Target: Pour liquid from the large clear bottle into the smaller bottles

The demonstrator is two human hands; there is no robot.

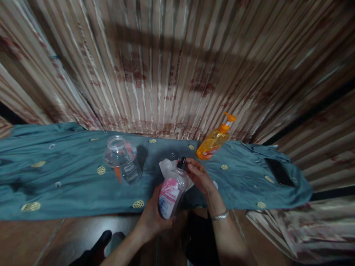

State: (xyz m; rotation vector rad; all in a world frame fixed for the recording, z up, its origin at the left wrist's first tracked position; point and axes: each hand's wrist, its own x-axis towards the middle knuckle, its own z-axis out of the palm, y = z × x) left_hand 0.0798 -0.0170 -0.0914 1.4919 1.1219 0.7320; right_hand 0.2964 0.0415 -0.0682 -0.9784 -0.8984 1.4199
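My left hand (151, 218) is wrapped round the lower part of a clear plastic bottle (171, 192) with a pink, white and blue label, held tilted above the front edge of a teal cloth (69, 184). My right hand (198, 175), with a silver bangle at the wrist, pinches the bottle's black pump cap (181, 162) at the top. A crumpled white tissue (168, 166) lies on the cloth just behind the bottle.
An open clear plastic jar (122, 159) stands on the cloth to the left. An orange pump bottle (215, 140) stands at the back by a striped curtain (177, 66). A black phone (279, 171) lies at the cloth's right end. A dark foot (95, 247) shows below.
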